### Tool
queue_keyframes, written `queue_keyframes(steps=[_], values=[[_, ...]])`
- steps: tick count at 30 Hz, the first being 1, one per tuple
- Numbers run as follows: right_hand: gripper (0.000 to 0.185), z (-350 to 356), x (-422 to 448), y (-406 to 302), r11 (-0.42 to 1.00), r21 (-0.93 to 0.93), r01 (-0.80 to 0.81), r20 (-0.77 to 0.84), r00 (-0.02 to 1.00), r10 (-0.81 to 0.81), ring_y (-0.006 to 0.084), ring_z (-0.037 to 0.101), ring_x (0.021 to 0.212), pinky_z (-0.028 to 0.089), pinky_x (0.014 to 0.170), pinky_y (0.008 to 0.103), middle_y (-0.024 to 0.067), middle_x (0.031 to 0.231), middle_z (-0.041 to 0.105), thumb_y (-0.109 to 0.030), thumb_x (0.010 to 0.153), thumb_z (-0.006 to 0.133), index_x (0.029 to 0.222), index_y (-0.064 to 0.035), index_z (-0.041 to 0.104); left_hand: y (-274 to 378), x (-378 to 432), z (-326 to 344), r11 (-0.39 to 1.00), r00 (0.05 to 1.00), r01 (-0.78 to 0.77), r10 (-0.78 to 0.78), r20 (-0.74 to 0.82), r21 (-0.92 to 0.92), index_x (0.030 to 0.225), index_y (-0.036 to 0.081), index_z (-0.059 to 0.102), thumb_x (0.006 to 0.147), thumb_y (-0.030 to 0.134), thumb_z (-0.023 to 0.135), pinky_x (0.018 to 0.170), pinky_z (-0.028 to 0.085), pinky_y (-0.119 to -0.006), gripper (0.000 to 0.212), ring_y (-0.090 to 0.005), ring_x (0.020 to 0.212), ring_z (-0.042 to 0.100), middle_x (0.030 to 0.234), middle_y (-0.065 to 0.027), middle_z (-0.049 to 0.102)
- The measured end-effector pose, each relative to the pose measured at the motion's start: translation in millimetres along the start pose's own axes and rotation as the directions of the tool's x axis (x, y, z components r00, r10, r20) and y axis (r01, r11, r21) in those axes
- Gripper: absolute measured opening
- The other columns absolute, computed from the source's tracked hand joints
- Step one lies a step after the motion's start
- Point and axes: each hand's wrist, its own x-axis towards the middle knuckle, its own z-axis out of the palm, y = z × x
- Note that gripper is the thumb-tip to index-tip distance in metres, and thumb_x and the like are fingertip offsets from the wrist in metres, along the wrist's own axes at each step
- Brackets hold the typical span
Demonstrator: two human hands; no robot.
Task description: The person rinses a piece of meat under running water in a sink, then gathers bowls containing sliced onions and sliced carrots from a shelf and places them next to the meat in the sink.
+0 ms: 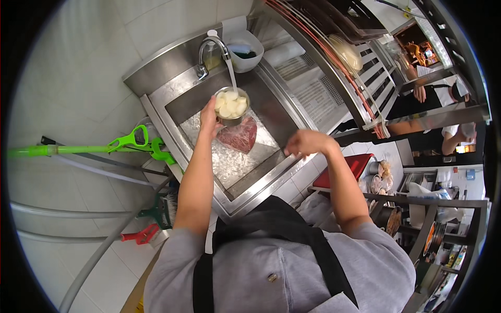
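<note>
My left hand (210,119) grips the side of a round metal bowl (231,120) above the sink. Pale, thick rounded pieces of food (231,103) fill the bowl. A stream of water (232,76) runs into it from the chrome gooseneck faucet (214,41). Below the bowl, a slab of red, marbled raw meat (242,137) lies on the wet bottom of the stainless steel sink (250,203). My right hand (307,143) hovers by the sink's right front rim, blurred, with loosely curled fingers and no object visible in it.
A white plastic container (246,58) and a clear bottle (211,58) stand behind the sink. Perforated white baskets (313,98) sit on the right under a metal rack. Green-handled cleaning tools (129,144) lean at left. Another person's hand (419,93) shows far right.
</note>
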Motion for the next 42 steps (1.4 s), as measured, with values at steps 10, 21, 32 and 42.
queue_keyframes(steps=[10,21,32,42], values=[[0.033,-73.1,200.6,-74.8,0.852,0.103,0.514,-0.643,0.688,-0.338,0.0158,0.066,0.069,0.052,0.063,0.0331,0.0094,0.076,0.070,-0.029,0.092,0.060,0.098,0.0011,0.071,-21.1,63.7,48.9,0.980,0.978,-0.187,0.179,-0.111,-0.063,0.125,0.015,0.060,0.096,0.051,0.052,0.064,0.053,-0.037,0.047,-0.0172,0.090,0.064,0.107,-0.0024,0.065],[0.048,-87.9,213.5,-85.8,0.928,0.138,0.347,-0.570,0.794,-0.213,0.0160,0.066,0.059,0.053,0.062,0.0306,0.0082,0.063,0.068,-0.041,0.092,0.063,0.071,0.0012,0.072,-29.0,62.1,46.7,0.979,0.979,-0.155,0.135,-0.150,-0.129,0.138,0.005,0.051,0.098,0.045,0.052,0.095,0.047,-0.035,0.057,-0.0230,0.117,0.055,0.130,-0.0124,0.058],[0.031,-64.3,201.0,-72.3,0.927,0.208,0.311,-0.739,0.671,-0.059,0.0329,0.069,0.084,0.052,0.079,0.0412,0.0182,0.088,0.071,-0.036,0.088,0.064,0.093,-0.0069,0.074,-43.2,37.7,41.7,0.985,0.982,-0.058,0.028,-0.185,-0.161,0.141,0.006,0.048,0.097,0.049,0.054,0.086,0.051,-0.043,0.062,-0.0257,0.115,0.056,0.131,-0.0136,0.057],[0.024,-17.1,252.2,-70.0,0.913,-0.056,0.403,-0.757,0.580,-0.302,0.0393,0.065,0.089,0.053,0.081,0.0492,0.0203,0.093,0.068,-0.025,0.079,0.064,0.090,-0.0065,0.073,-44.4,27.6,40.3,0.987,0.997,-0.049,0.039,-0.066,-0.153,0.139,0.017,0.047,0.094,0.059,0.048,0.091,0.048,-0.050,0.062,-0.0312,0.119,0.054,0.135,-0.0085,0.053]])
